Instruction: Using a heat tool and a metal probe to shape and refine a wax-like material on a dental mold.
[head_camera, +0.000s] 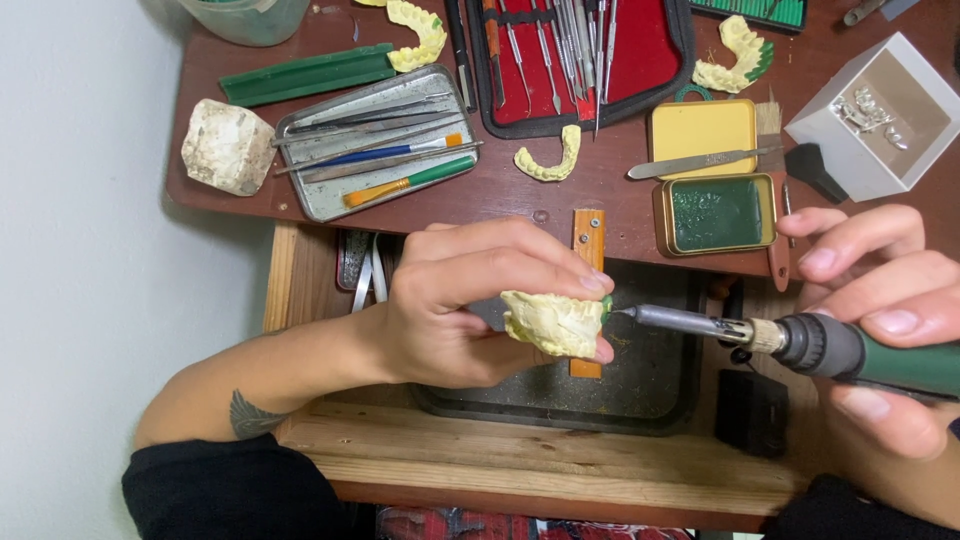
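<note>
Pinching a pale yellow dental cast (553, 322) between curled fingers and thumb, the left hand (470, 305) holds it just left of the right hand (880, 320), whose fingers wrap a green-handled heated tool (790, 342), tip touching the cast's edge.

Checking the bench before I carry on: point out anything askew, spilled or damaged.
Nothing is spilled or broken. Three spare yellow dental casts lie loose among the tools rather than together. The left hand holds a cast, and the right hand holds the green-handled tool at its edge.
</note>
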